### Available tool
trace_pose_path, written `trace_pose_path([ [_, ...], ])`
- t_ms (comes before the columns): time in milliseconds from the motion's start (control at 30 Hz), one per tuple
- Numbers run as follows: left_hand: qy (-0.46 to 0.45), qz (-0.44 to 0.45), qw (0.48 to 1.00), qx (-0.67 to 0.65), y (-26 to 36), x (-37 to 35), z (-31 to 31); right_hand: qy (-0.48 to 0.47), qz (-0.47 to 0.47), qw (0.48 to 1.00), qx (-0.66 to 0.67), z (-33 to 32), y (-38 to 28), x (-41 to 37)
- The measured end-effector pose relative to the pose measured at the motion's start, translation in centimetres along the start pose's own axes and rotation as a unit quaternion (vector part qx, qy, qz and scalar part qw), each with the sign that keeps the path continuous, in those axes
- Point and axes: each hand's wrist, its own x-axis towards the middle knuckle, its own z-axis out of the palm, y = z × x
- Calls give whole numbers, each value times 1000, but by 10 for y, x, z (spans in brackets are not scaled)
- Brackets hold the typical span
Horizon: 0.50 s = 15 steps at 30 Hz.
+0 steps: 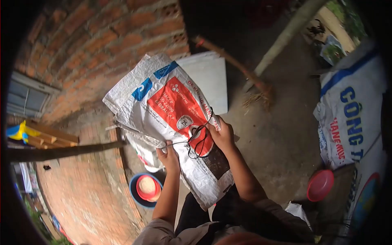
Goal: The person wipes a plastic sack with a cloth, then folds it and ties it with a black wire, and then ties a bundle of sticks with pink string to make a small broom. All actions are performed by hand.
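Observation:
I hold a white woven sack (163, 98) with a red label and blue marks up in front of me. My left hand (168, 157) grips its lower left edge. Pressed against the sack's face, my right hand (222, 134) pinches a thin black cord (199, 141) that loops between both hands. The sack's lower end hangs over my dark trousers.
A blue basin holding a red bowl (146, 189) sits on the ground below my left arm. A red bowl (319, 185) lies at the right beside large filled sacks (351, 118). A broom (241, 67) leans behind, near a brick wall (94, 49). A wooden pole (61, 151) crosses at left.

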Motion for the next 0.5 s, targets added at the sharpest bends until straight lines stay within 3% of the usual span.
trace_pose_path([
  [100, -68, 25, 996, -48, 23, -29, -7, 17, -12, 1000, -2, -45, -49, -17],
  [133, -87, -37, 993, -72, -75, 35, -38, 3, 31, 997, -67, 17, 13, -17],
  [167, -115, -40, 989, -83, -79, 35, -41, 26, -25, 998, -45, 16, 17, -18],
  [233, -151, -57, 980, -116, -88, 41, -40, 44, -30, 997, -51, 14, 26, -20],
  [267, -245, -69, 959, -125, -103, 50, -48, 20, 18, 996, -80, 3, 35, -20],
  [300, -273, -52, 954, -115, -102, 51, -48, 22, -1, 1000, -19, 2, 44, -18],
  [333, -301, -31, 947, -103, -100, 54, -50, -10, 58, 998, -20, -3, 5, -29],
  [367, -294, -14, 939, -177, -94, 48, -14, -27, -24, 998, -55, -25, -39, -2],
  [400, -301, -13, 937, -176, -94, 46, -13, -26, -52, 998, -37, -26, -42, -4],
  [433, -320, -71, 931, -163, -84, 45, -16, -15, -64, 996, -61, -29, -39, -2],
  [500, -390, -11, 908, -152, -88, 55, -20, 8, -101, 987, -125, -31, -42, -7],
])
